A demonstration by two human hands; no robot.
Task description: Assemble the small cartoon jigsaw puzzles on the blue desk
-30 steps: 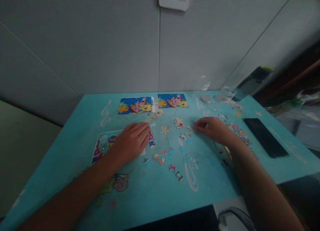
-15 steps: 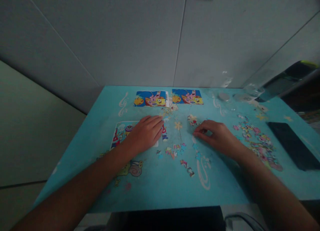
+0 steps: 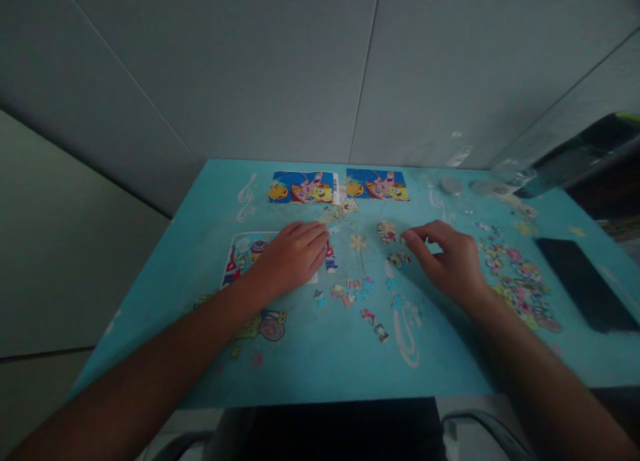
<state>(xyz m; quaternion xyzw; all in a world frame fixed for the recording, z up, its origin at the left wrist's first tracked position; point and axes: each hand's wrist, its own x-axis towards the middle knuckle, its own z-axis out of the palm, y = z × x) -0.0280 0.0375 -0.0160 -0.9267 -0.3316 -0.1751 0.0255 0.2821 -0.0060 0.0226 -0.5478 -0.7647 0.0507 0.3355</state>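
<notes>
My left hand [image 3: 299, 253] lies flat across the right part of a partly covered picture board [image 3: 241, 256], its fingers stretched out. A strip of joined puzzle pieces [image 3: 331, 256] shows just beyond its fingertips. Over the middle of the table, my right hand [image 3: 445, 256] pinches a small puzzle piece [image 3: 400, 239] between thumb and forefinger. Beside that piece is a little cluster of puzzle pieces [image 3: 385, 232], and a second cluster [image 3: 399, 259] sits just nearer to me. Blue and pink loose pieces [image 3: 353, 290] are scattered between the hands.
Two blue cartoon picture cards [image 3: 303, 187] lie near the back wall. Many puzzle pieces [image 3: 520, 281] are heaped at the right, next to a dark phone-like slab [image 3: 585, 281]. Clear plastic containers [image 3: 515, 174] and a dark bottle-like object [image 3: 580, 151] occupy the back right.
My right hand has shifted slightly right and away from me, uncovering the cluster of pieces it was over. My left hand stays on the board. The view has tilted slightly.
</notes>
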